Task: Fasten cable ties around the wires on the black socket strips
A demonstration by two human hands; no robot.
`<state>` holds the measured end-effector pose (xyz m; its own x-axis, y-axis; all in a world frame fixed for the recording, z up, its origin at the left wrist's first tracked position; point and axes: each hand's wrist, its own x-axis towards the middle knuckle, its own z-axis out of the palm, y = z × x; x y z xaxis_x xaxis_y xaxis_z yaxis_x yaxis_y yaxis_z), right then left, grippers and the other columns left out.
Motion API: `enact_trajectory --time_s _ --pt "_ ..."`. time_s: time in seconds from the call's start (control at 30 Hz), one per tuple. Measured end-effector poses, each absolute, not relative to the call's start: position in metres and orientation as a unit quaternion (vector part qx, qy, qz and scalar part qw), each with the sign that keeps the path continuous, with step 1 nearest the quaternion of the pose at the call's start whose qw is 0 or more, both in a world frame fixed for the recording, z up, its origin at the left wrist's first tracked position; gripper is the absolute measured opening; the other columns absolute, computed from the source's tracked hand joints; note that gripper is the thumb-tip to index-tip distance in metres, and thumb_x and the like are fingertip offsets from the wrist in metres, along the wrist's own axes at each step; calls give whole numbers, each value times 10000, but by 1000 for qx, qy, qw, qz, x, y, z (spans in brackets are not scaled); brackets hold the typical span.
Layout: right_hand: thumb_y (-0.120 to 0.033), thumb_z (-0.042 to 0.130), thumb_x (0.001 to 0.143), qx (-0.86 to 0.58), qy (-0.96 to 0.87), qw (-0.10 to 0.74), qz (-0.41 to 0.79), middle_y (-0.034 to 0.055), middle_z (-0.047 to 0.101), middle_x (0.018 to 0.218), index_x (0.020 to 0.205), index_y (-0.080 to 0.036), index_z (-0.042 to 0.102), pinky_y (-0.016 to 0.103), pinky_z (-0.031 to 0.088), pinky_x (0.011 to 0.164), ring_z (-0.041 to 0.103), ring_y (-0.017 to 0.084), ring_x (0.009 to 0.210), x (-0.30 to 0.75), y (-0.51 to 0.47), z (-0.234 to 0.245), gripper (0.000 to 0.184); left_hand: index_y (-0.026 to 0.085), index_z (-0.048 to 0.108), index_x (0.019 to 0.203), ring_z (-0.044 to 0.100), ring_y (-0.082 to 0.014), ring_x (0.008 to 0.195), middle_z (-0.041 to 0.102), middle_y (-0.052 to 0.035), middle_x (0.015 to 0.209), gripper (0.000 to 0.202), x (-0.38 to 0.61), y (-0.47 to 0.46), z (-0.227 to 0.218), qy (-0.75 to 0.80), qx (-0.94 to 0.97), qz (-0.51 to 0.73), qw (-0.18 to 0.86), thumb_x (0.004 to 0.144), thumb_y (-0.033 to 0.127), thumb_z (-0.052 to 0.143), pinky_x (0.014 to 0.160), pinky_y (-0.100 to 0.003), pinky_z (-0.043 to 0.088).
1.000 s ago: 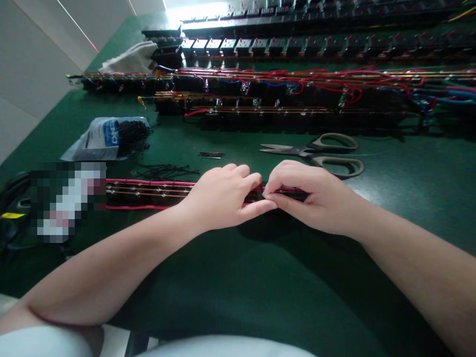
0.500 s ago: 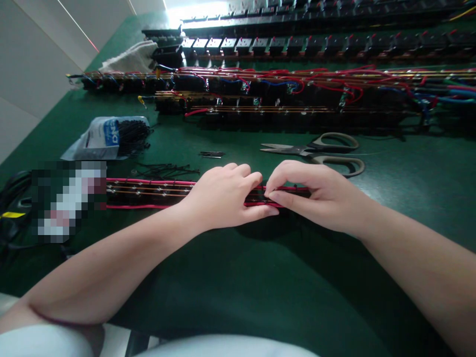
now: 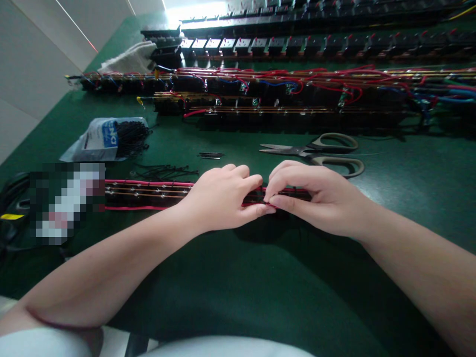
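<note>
A long black strip [image 3: 148, 197] with thin copper-coloured rods and a red wire along each long edge lies across the near part of the table. My left hand [image 3: 223, 198] is wrapped over its middle, palm down, thumb along the near side and fingers at the far side. Just right of it, my right hand [image 3: 312, 198] pinches a thin black cable tie [image 3: 262, 189] at the strip between thumb and index finger. Most of the tie is hidden by the fingertips. Several loose black cable ties [image 3: 163, 172] lie beyond the strip, left of my left hand.
Scissors [image 3: 297, 150] lie beyond my right hand. A plastic bag of black cable ties [image 3: 100, 140] sits at the left, with small cut-off pieces [image 3: 211, 155] nearer the middle. Wired black assemblies [image 3: 260, 84] stretch across the back, near a white cloth [image 3: 130, 58]. Black cables [image 3: 13, 208] lie far left.
My right fingertips have shifted slightly down, toward the strip's near edge, still pinched. My left hand keeps its hold on the strip. The whole view has shifted very slightly.
</note>
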<state>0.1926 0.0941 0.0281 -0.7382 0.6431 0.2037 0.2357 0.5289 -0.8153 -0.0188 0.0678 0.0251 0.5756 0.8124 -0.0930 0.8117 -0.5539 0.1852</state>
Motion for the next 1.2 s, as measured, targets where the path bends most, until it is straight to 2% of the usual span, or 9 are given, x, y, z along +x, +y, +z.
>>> enact_trajectory --time_s 0.23,0.43,0.7,1.2 --pt "-263 623 912 -256 -840 250 408 60 717 841 821 -228 707 349 511 742 641 214 827 193 94 29 129 229 637 1099 622 -250 907 642 -57 968 448 -18 68 26 461 881 -2 109 958 608 445 644 -323 416" --pt "-258 632 909 -260 -843 247 401 52 699 814 819 -215 690 350 488 741 625 202 792 193 93 29 116 212 625 1088 607 -233 857 635 -55 958 518 -20 68 25 449 887 7 112 980 644 360 644 -322 401" --pt "-254 660 897 -255 -829 250 430 35 682 795 804 -222 694 337 482 720 622 199 768 195 96 28 104 214 617 1104 608 -239 888 633 -54 973 463 -21 68 26 447 888 3 109 981 605 401 642 -332 407" --pt "-249 670 899 -239 -821 265 445 37 683 800 810 -205 705 316 481 726 617 189 773 197 97 26 104 218 616 1110 616 -241 875 627 -48 960 479 -20 67 23 445 891 7 91 977 625 403 637 -338 405"
